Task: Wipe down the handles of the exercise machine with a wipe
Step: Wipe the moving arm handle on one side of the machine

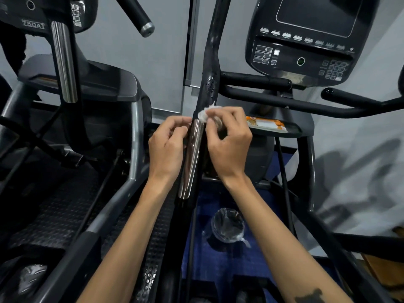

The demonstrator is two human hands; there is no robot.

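Observation:
A tall black handle (211,62) of the exercise machine runs up the middle, with a shiny chrome grip plate (192,158) on its lower part. My right hand (227,141) pinches a crumpled white wipe (206,113) against the handle just above the chrome plate. My left hand (168,145) rests its fingertips on the left side of the same handle, fingers curled at the top of the plate.
An orange-and-white wipes pack (266,124) lies on the machine's tray to the right. A small lined bin (228,225) stands on the blue floor below. The console (306,40) is up right. A second machine with a chrome handle (64,62) fills the left.

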